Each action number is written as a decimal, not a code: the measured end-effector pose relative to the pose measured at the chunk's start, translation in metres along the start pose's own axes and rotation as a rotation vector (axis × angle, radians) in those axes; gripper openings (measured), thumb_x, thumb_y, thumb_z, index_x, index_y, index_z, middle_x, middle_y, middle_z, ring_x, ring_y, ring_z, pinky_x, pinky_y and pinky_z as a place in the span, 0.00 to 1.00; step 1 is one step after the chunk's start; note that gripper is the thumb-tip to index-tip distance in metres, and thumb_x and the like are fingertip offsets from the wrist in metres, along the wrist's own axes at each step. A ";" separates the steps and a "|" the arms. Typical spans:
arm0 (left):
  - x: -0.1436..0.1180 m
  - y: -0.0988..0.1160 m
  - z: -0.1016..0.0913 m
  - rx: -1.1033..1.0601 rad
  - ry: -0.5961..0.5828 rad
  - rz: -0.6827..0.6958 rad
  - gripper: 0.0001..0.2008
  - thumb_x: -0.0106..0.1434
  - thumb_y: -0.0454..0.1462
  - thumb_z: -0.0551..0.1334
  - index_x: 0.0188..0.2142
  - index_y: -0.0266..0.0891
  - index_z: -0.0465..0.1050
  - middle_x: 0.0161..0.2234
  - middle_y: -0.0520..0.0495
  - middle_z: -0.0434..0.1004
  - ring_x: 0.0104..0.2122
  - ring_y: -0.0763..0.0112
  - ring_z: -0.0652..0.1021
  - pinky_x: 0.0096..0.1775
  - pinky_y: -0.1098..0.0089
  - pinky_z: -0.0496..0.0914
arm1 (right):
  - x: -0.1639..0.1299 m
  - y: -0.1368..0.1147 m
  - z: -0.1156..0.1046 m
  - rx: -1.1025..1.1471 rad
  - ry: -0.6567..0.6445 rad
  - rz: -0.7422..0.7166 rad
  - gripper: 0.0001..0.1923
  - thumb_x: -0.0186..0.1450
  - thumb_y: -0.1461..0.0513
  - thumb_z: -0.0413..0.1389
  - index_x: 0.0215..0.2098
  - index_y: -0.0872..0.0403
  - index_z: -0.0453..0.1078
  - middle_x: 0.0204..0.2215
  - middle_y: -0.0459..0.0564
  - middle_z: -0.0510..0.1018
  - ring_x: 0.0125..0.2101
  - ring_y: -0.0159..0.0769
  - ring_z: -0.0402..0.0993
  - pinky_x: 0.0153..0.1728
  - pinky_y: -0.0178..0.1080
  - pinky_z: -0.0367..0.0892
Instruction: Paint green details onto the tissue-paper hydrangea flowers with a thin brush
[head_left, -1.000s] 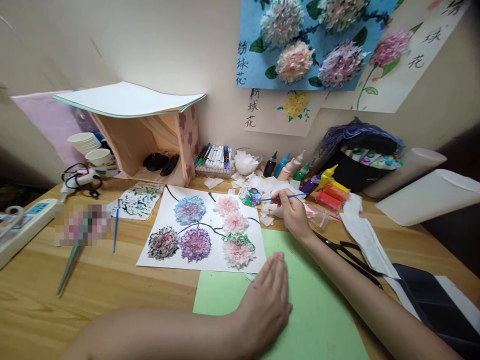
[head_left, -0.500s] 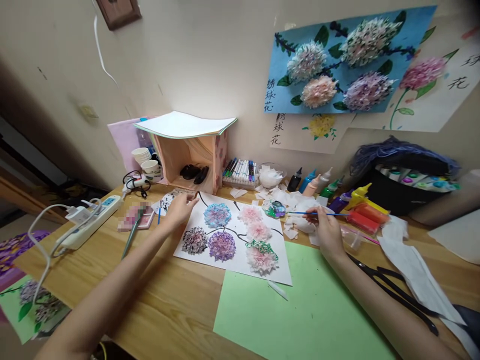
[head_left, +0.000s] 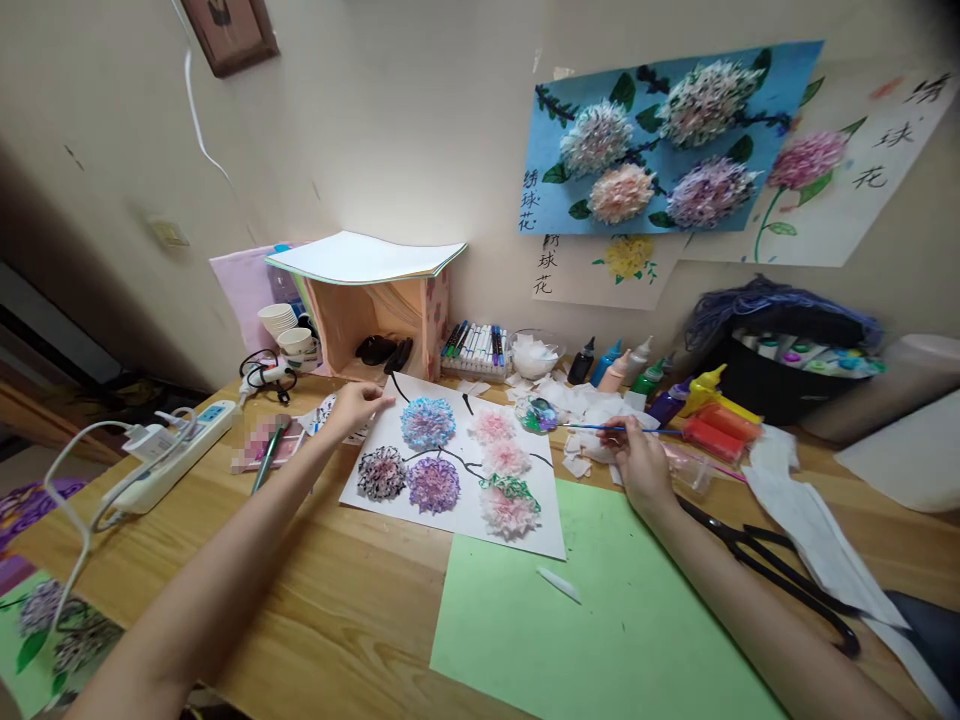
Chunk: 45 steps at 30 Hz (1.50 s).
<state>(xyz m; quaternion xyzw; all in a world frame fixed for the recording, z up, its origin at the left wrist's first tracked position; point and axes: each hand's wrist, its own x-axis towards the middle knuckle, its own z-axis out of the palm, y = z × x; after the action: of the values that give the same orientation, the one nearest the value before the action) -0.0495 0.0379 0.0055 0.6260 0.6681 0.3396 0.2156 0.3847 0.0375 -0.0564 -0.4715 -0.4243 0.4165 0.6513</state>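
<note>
Left hand point(head_left: 358, 410): fingers curled at the left edge of the white flower sheet point(head_left: 471, 500) (pinching or merely resting, from where I stand I cannot tell), the sheet overlapping the far left of the green paper point(head_left: 585, 640); right hand point(head_left: 637, 460), at the green paper's far edge, grips a blue brush point(head_left: 589, 428). Sheet judged light, bendy, its raised flowers point(head_left: 510, 508) crushable: hold by outer margins. Wooden tabletop point(head_left: 337, 600) gives room left of the green paper, while scissors point(head_left: 772, 560) crowd its right.
</note>
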 end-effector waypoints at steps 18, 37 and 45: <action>0.014 0.019 -0.008 0.186 0.118 -0.037 0.25 0.55 0.56 0.57 0.26 0.34 0.73 0.27 0.42 0.75 0.32 0.56 0.75 0.33 0.66 0.66 | 0.003 -0.008 0.018 -0.137 -0.201 -0.099 0.22 0.59 0.42 0.52 0.31 0.51 0.68 0.27 0.49 0.77 0.28 0.34 0.72 0.32 0.38 0.69; -0.158 0.148 0.196 0.406 -0.459 0.790 0.35 0.69 0.50 0.45 0.63 0.21 0.48 0.65 0.25 0.46 0.65 0.50 0.48 0.62 0.56 0.53 | 0.017 -0.015 0.034 -0.435 -0.328 -0.278 0.20 0.67 0.47 0.44 0.33 0.52 0.66 0.28 0.47 0.73 0.33 0.36 0.70 0.36 0.38 0.62; -0.151 0.144 0.195 0.285 -0.555 0.737 0.35 0.69 0.50 0.44 0.65 0.24 0.43 0.66 0.29 0.39 0.65 0.55 0.41 0.63 0.57 0.50 | 0.019 -0.019 0.033 -0.370 -0.315 -0.301 0.19 0.67 0.47 0.44 0.33 0.51 0.67 0.28 0.46 0.74 0.31 0.34 0.69 0.35 0.37 0.63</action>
<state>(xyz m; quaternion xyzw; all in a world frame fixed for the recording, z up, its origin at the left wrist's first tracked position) 0.2075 -0.0765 -0.0435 0.9113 0.3590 0.1185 0.1632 0.3622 0.0601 -0.0283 -0.4436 -0.6542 0.2987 0.5348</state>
